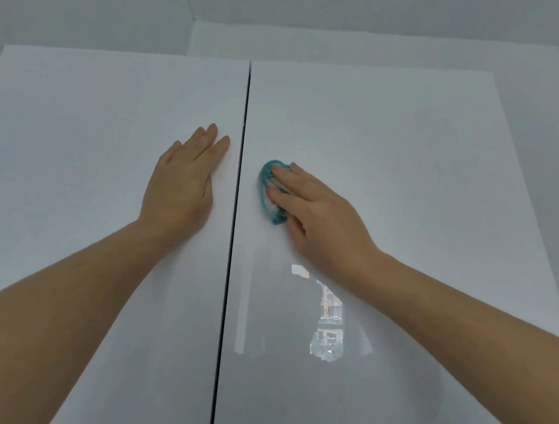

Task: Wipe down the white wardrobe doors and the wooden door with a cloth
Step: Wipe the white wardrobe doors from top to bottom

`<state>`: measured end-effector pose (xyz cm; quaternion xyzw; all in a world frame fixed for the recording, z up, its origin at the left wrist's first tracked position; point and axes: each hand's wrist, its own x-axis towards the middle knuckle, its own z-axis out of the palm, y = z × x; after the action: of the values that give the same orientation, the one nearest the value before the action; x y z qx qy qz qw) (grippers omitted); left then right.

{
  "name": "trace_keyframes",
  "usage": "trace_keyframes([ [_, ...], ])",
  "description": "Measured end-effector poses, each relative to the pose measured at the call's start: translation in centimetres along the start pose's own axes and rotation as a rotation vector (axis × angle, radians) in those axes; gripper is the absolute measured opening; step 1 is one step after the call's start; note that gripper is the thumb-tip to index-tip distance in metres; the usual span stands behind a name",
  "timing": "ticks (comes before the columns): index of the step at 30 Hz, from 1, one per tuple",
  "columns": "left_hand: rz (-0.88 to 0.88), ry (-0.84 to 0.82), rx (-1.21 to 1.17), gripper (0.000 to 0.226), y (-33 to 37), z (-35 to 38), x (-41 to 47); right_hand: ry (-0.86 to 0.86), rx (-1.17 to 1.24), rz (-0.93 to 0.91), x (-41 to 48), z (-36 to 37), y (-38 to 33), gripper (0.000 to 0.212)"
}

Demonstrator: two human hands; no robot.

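Teal cloth (pixel 268 193) on right wardrobe door (pixel 397 142), beside the gap (pixel 239 197).
We press it with straight fingers of our right hand (pixel 320 219), long axis along the gap; our left hand (pixel 184 184) lies flat, empty, on the left wardrobe door (pixel 76 140).

Two glossy white wardrobe doors, left door (pixel 92 140) and right door (pixel 397 158), side by side. A narrow dark gap (pixel 239 197) runs top to bottom between them. Left grip (pixel 182 184) lies flat on the left door, fingers straight, fingertips just beside the gap. A bunched teal cloth (pixel 266 186) sits against the right door near the gap, with the right grip (pixel 320 216) pressing on it, fingers straight. Bright window reflection (pixel 328 322) low on the right door.
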<state>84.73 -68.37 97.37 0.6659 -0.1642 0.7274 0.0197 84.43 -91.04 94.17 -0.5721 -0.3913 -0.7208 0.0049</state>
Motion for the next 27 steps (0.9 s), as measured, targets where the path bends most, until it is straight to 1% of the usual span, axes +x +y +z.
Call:
trace_keyframes([
  [4, -0.001, -0.005, 0.014, 0.063, -0.1, 0.0, 0.0, 0.001, -0.008, 0.096, -0.8, -1.9, 2.5, 0.044],
  [8, -0.004, -0.006, 0.025, 0.064, -0.1, 0.1, -0.1, 0.032, -0.038, 0.214, -1.9, -3.9, 5.8, 0.040],
  [13, -0.013, -0.006, 0.031, 0.064, 0.0, 0.1, -0.1, 0.062, -0.044, 0.331, -3.2, -6.2, 9.0, 0.040],
  [16, -0.018, -0.002, 0.036, 0.063, 0.0, 0.1, -0.2, 0.079, -0.045, 0.393, -4.0, -7.2, 10.2, 0.042],
  [21, -0.036, -0.001, 0.060, 0.061, 0.7, -0.2, -0.3, 0.083, -0.069, 0.447, -5.0, -8.4, 11.3, 0.043],
  [27, -0.095, 0.000, 0.054, 0.059, 1.5, -0.3, -2.1, 0.100, -0.093, 0.597, -6.7, -9.9, 12.5, 0.043],
])
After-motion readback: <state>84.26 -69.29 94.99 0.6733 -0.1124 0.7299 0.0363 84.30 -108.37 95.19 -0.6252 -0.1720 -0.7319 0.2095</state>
